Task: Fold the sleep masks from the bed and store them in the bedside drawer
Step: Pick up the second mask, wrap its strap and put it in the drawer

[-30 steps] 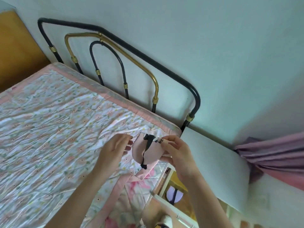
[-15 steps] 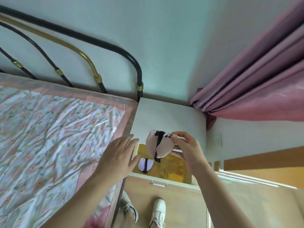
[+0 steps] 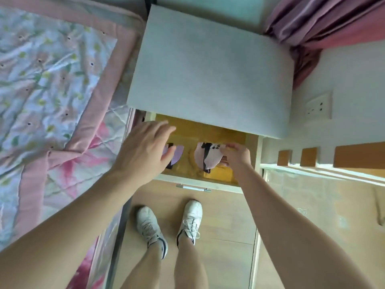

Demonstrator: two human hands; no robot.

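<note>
My right hand pinches a folded pink sleep mask with a black strap and holds it low inside the open bedside drawer. A lilac folded sleep mask lies on the drawer's yellow bottom at the left, partly hidden by my left hand. That hand hovers over the drawer's left end with its fingers spread and holds nothing.
The white top of the bedside table overhangs the back of the drawer. The bed with a floral quilt lies to the left. A pink curtain hangs at the upper right, near a wall socket. My feet in white shoes stand below the drawer.
The view has tilted down from the bed to the drawer. My right hand has lowered the pink mask into the drawer, and my left hand has moved from the bed's edge over the drawer.
</note>
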